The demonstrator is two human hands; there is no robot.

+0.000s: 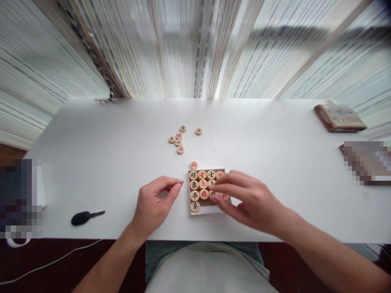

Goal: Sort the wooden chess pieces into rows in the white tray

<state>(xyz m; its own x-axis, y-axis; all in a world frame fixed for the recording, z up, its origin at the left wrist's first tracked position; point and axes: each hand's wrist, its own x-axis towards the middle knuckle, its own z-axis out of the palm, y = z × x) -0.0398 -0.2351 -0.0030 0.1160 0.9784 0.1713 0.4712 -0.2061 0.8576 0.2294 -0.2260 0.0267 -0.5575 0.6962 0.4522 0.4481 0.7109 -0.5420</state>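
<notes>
A shallow open box (205, 210) holds rows of round wooden xiangqi pieces (203, 184) with red or black characters. My right hand (247, 199) reaches over the box from the right, hiding part of its contents. Its thumb and index finger close about a black-marked xiangqi piece (213, 193) in the third row. To the left of the box, my left hand (157, 201) hovers with thumb and fingertips pinched together and no piece showing between them. A red-marked piece (194, 165) lies just beyond the box's far left corner.
Several loose pieces (179, 142) lie farther back on the white table (122, 162), with another piece (198, 131) slightly apart. A black brush-like object (81, 218) is at left. A brown box (340, 118) sits at back right, before striped curtains (183, 49).
</notes>
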